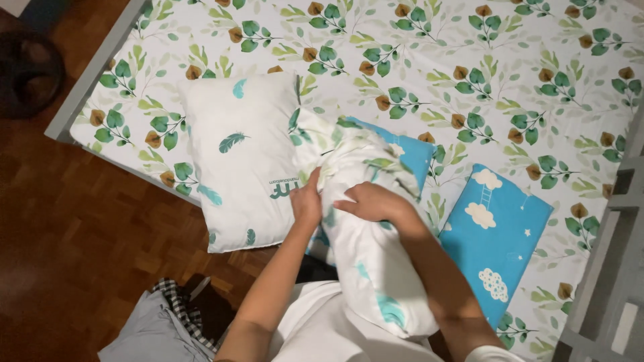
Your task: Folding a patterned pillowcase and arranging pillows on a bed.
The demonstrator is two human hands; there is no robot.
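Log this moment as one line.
left hand: grips pillowcase | right hand: on pillow | feather pillow beside

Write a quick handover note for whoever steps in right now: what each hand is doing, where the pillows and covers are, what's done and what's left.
Left hand: gripping the edge of the leaf-print pillowcase.
Right hand: pressing on the same case, bunched over the white pillow held against the body.
Feather-print pillow: on the bed, uncovered.
Blue cloud-print pillow: lies to the right on the bed; another blue piece sits behind the hands.
Done: case partly over the held pillow.
Left: its lower part is still bare.
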